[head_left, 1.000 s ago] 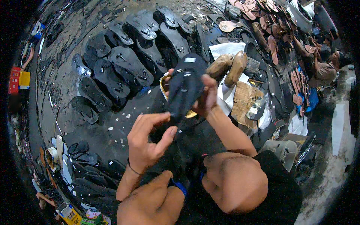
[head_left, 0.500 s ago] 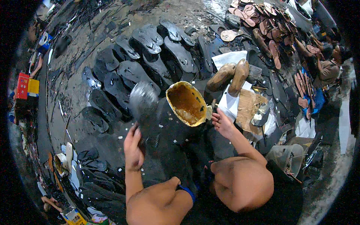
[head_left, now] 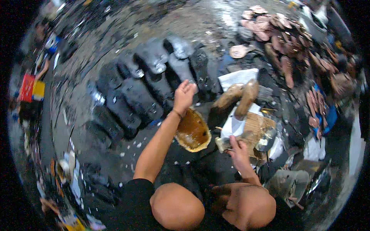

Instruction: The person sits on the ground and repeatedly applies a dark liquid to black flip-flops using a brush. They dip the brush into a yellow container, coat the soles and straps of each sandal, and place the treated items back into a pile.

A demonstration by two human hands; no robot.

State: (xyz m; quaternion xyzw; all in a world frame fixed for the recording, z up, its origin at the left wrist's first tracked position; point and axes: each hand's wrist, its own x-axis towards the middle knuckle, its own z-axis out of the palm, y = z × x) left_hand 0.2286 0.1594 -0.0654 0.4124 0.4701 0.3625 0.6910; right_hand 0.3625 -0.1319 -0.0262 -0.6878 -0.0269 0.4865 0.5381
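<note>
My left hand [head_left: 184,95] reaches forward over the floor, its fingers curled at the near end of a black shoe sole [head_left: 180,65] lying in a row of black soles [head_left: 135,96]. The picture is blurred, so the grip is hard to read. My right hand [head_left: 239,149] is close to my knee and is closed on a small brush [head_left: 225,142]. Between the two hands sits a round bowl [head_left: 192,133] smeared inside with brown glue.
Two tan shoe lasts [head_left: 239,96] stand on white paper beyond the bowl. A brown woven mat [head_left: 258,127] lies by my right hand. Piles of brown soles [head_left: 277,34] fill the far right. More black soles lie at the lower left [head_left: 96,184].
My left hand lifted a black sole away from my right hand, swung it left, then reached forward to the row of soles. My right hand dropped down beside the bowl.
</note>
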